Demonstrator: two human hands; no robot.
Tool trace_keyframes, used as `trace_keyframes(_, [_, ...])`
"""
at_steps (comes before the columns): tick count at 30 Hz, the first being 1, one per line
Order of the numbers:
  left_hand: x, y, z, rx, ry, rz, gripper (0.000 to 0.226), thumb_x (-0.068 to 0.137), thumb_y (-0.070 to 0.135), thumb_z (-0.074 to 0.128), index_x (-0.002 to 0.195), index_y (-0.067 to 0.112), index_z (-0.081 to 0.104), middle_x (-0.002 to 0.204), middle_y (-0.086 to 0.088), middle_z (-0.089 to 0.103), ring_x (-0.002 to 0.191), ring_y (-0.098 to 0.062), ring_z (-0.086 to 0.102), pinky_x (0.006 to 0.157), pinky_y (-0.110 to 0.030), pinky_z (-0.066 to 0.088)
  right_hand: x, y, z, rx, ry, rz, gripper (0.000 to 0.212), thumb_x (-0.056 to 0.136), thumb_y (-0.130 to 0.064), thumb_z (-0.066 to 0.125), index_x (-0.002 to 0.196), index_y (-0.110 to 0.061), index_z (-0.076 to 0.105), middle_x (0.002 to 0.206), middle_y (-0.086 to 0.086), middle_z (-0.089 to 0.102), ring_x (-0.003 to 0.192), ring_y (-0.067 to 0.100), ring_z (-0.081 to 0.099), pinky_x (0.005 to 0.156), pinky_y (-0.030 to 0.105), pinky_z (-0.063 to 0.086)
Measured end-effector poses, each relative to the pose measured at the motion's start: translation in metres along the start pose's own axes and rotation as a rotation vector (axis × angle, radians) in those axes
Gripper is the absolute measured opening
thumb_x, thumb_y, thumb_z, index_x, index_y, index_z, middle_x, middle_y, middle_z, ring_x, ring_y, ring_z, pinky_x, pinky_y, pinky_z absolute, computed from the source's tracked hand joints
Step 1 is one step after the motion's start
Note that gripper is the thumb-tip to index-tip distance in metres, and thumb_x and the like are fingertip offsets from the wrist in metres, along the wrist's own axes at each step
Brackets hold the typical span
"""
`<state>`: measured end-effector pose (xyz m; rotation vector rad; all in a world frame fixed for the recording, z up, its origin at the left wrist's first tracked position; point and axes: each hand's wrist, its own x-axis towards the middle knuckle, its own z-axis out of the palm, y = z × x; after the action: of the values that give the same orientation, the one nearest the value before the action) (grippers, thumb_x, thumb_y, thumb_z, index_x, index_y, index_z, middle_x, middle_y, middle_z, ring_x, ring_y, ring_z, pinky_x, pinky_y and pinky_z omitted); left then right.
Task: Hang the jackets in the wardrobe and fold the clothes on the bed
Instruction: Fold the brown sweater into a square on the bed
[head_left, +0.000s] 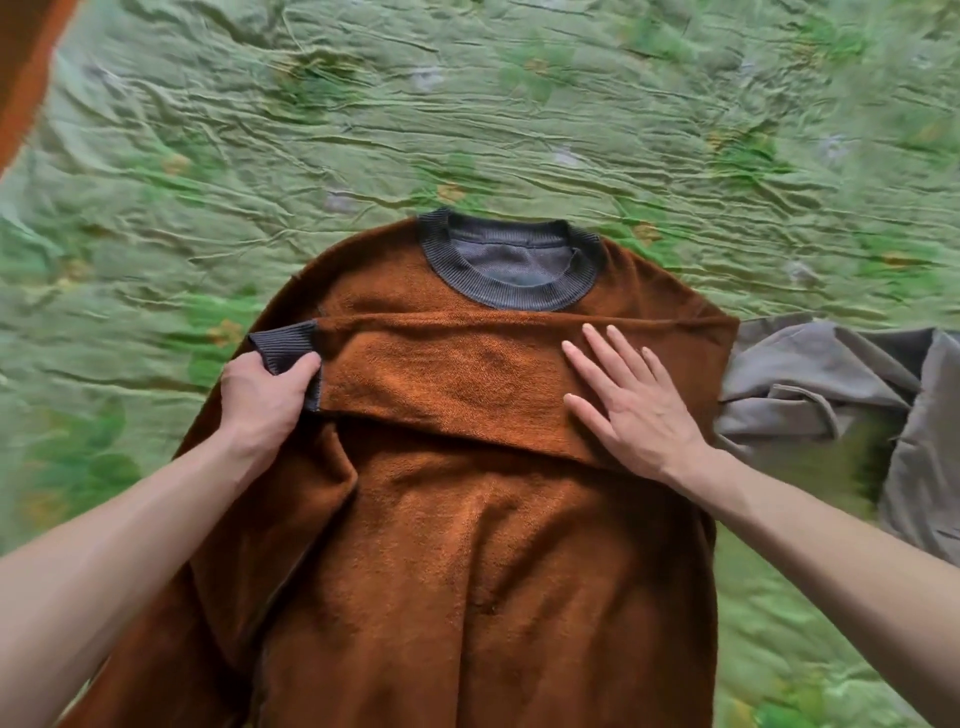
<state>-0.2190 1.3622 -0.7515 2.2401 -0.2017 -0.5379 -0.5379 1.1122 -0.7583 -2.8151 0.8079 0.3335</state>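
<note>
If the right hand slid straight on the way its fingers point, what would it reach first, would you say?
Probably the grey collar: the right hand lies flat on the folded sleeve, fingers aimed up-left towards the neckline.

Bed contents, by count:
Sweater (467, 545), rust-brown with grey ribbed collar and cuffs: one, at the near edge of the bed.
Grey garment (831, 384), crumpled, kind unclear: one, toward the right edge.
Green floral bedspread (467, 104): one.
Bare hands: two.

Soft, even daylight with faint shadows; wide-angle bending and blur toward the edges.
</note>
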Motion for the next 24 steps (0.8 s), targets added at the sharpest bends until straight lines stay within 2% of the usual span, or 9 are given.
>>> trace_keyframes(3, [-0.004,0.000,-0.008,-0.082,-0.065,0.042,0.013,0.093,0.019,0.077,0.104,0.015,0.072,0.098,-0.002,0.074,0.086,-0.013,0.067,0.079,-0.023,0.050,0.007,0.002,0.008,0.040,-0.056,0.219,0.075,0.100,-0.072,0.013,0.165,-0.039,-0.004,0.173,-0.011,-0.009,0.160,0.015,-0.007,0.128,0.045,0.006])
trace_keyframes(6, [-0.012,-0.004,-0.021,-0.147,-0.086,0.065,0.015,0.092,0.017,0.078,0.106,0.017,0.071,0.096,0.007,0.073,0.083,-0.002,0.067,0.077,-0.014,0.053,0.014,0.005,0.006,0.061,-0.124,0.303,0.077,0.099,-0.071,0.017,0.164,-0.039,-0.009,0.173,-0.009,-0.014,0.160,0.015,-0.010,0.129,0.043,0.003])
trace_keyframes(10, [-0.028,-0.010,-0.028,-0.334,-0.059,-0.107,0.006,0.091,0.014,0.078,0.093,0.017,0.073,0.094,-0.001,0.075,0.080,-0.012,0.069,0.073,-0.025,0.057,0.014,0.003,-0.002,0.061,-0.182,0.301,0.080,0.095,-0.075,0.014,0.164,-0.040,-0.009,0.173,-0.010,-0.012,0.160,0.014,-0.008,0.130,0.044,0.004])
trace_keyframes(12, [-0.030,-0.017,-0.027,-0.348,-0.085,-0.183,0.005,0.093,0.015,0.077,0.091,0.018,0.073,0.094,-0.004,0.075,0.081,-0.016,0.071,0.064,-0.025,0.057,0.015,0.000,-0.005,0.041,-0.121,0.301,0.082,0.095,-0.074,0.013,0.165,-0.035,-0.002,0.174,-0.005,-0.003,0.161,0.018,0.001,0.129,0.047,0.012])
trace_keyframes(13, [-0.029,-0.022,-0.027,-0.284,-0.090,-0.174,0.003,0.093,0.016,0.076,0.093,0.017,0.073,0.094,-0.003,0.076,0.085,-0.019,0.072,0.067,-0.027,0.059,0.015,-0.005,-0.007,0.025,-0.061,0.292,0.080,0.098,-0.072,0.013,0.166,-0.031,0.004,0.175,-0.001,0.004,0.161,0.021,0.007,0.128,0.048,0.016])
trace_keyframes(15, [-0.025,-0.030,-0.027,-0.106,-0.066,-0.090,0.007,0.095,0.021,0.072,0.097,0.014,0.074,0.095,-0.003,0.076,0.092,-0.024,0.073,0.083,-0.035,0.059,0.017,-0.025,-0.008,0.010,0.070,0.206,0.072,0.105,-0.063,0.018,0.166,-0.026,0.016,0.173,0.007,0.017,0.159,0.026,0.016,0.126,0.050,0.023])
trace_keyframes(18, [-0.026,-0.033,-0.034,0.047,0.027,-0.014,0.020,0.101,0.028,0.061,0.111,0.013,0.069,0.103,-0.006,0.074,0.096,-0.027,0.068,0.086,-0.034,0.051,0.026,-0.070,-0.008,-0.009,0.160,-0.074,0.064,0.106,-0.053,0.028,0.164,-0.029,0.023,0.172,0.004,0.021,0.160,0.022,0.015,0.126,0.049,0.024])
trace_keyframes(21, [-0.035,-0.046,-0.043,0.245,0.150,0.095,0.034,0.097,0.024,0.059,0.130,0.015,0.057,0.125,-0.013,0.061,0.117,-0.035,0.056,0.100,-0.048,0.044,0.040,-0.122,-0.003,-0.089,0.129,-0.288,0.062,0.107,-0.055,0.027,0.165,-0.035,0.017,0.174,-0.001,0.012,0.161,0.018,0.006,0.128,0.048,0.017])
trace_keyframes(24, [-0.035,-0.069,-0.066,0.459,0.118,-0.017,0.058,0.091,0.038,0.068,0.140,0.015,0.047,0.138,-0.016,0.043,0.131,-0.039,0.040,0.109,-0.054,0.033,0.053,-0.168,0.012,-0.151,0.008,-0.422,0.070,0.105,-0.065,0.023,0.166,-0.036,0.004,0.175,-0.002,-0.001,0.161,0.019,-0.006,0.128,0.054,0.006])
